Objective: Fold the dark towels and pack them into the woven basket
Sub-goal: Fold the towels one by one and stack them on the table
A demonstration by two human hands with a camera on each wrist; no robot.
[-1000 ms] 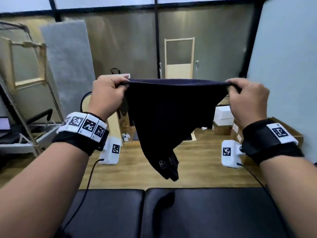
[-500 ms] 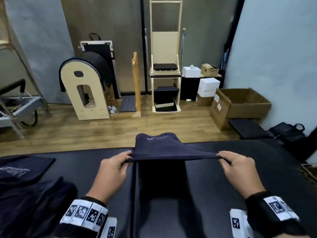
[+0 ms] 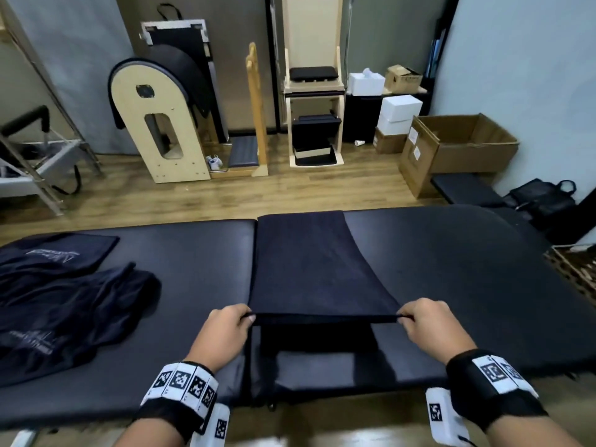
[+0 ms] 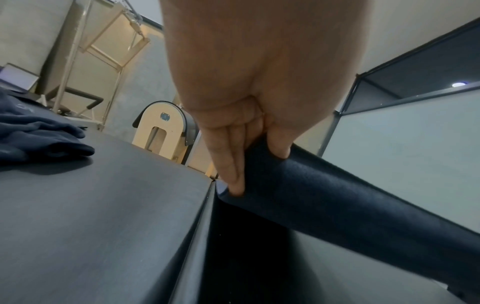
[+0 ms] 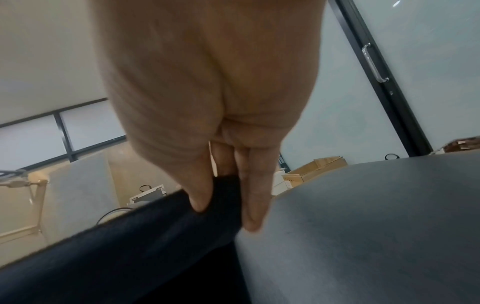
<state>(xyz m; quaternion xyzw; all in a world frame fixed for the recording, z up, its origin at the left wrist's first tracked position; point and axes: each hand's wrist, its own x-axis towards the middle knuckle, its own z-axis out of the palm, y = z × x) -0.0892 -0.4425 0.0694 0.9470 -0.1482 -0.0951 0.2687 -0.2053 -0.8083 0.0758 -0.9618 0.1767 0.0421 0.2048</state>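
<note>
A dark navy towel (image 3: 309, 269) stretches from the far edge of the black padded table (image 3: 467, 285) toward me, its near edge lifted above the surface. My left hand (image 3: 240, 319) pinches the towel's near left corner, with thumb and fingers clamped on the cloth (image 4: 272, 170). My right hand (image 3: 408, 319) pinches the near right corner (image 5: 226, 195). A heap of dark towels (image 3: 64, 308) lies at the table's left, with a flat folded one (image 3: 61, 253) behind it. The woven basket (image 3: 577, 269) peeks in at the right edge.
Beyond the table is a wooden floor with a wooden arched barrel (image 3: 161, 117), a wooden chair frame (image 3: 312, 91), white boxes (image 3: 398, 114) and an open cardboard box (image 3: 461, 146). A black bag (image 3: 541, 198) lies by the right wall.
The towel hung in the air between my raised hands. Both hands came down and toward me, laying the far part of the towel flat on the table while keeping the near corners.
</note>
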